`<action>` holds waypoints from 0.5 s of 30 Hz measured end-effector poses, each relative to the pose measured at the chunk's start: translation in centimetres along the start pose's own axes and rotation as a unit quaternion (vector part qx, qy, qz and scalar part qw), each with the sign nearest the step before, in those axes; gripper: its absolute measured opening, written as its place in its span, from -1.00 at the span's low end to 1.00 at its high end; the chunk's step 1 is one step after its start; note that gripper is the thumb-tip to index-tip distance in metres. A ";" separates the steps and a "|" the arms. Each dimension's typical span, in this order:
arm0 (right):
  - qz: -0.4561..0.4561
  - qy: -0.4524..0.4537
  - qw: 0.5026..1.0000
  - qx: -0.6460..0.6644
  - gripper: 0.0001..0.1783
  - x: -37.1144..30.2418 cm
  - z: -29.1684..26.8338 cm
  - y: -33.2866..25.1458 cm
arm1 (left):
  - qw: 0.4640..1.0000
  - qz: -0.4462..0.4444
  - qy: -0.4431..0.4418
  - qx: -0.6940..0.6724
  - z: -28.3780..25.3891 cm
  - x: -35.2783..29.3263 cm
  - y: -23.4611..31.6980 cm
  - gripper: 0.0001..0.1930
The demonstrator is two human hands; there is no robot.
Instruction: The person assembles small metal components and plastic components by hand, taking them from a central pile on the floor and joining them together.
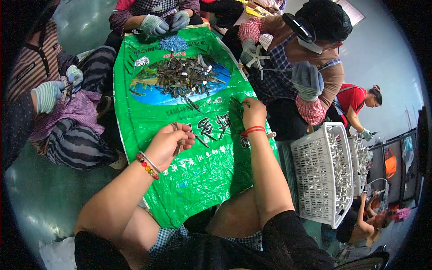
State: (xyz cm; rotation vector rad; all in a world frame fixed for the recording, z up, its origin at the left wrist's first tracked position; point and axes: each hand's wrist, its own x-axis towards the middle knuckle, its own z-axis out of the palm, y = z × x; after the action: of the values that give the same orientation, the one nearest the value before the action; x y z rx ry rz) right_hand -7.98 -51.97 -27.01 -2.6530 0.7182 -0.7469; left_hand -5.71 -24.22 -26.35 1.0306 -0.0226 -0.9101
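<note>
My left hand (173, 138) is palm up over the green sack (211, 180), its fingers curled around a few thin dark strips (176, 148). Just off its fingertips, another dark strip (200, 141) points away to the right. On the sack's right side, my right hand (254, 113) is closed in a pinch, palm down. A small bunch of dark strips (235, 108) is right at its fingertips; whether any is between them is hidden. Farther off lies a loose heap of dark strips (180, 74) with small white bits among them.
Small blue pieces (173, 43) lie at the sack's far end, near a person's gloved hands (164, 24). At right, a gloved person holds a pale star-shaped part (257, 57) and a thin rod. A white basket (315, 175) of silvery parts stands nearby. Another gloved person (49, 96) sits left.
</note>
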 end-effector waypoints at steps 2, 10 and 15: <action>-0.020 0.001 1.000 -0.004 -0.86 0.2 0.1 0.4 | 1.000 0.004 -0.005 -0.007 -0.2 0.0 0.1 -0.86; 0.094 -0.002 0.978 0.187 -0.77 0.5 -0.2 -0.2 | 1.000 -0.005 0.018 -0.011 0.4 -0.4 0.8 -0.74; 0.190 -0.174 0.809 0.529 -0.71 -1.8 -1.3 -4.6 | 0.998 0.034 -0.016 0.042 -0.5 0.0 0.3 -0.70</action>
State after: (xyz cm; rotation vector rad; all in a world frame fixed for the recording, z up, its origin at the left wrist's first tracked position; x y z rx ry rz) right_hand -8.25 -47.39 -24.87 -1.4848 0.4768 -0.3417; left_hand -5.35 -23.81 -26.37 1.0865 -0.1226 -0.8696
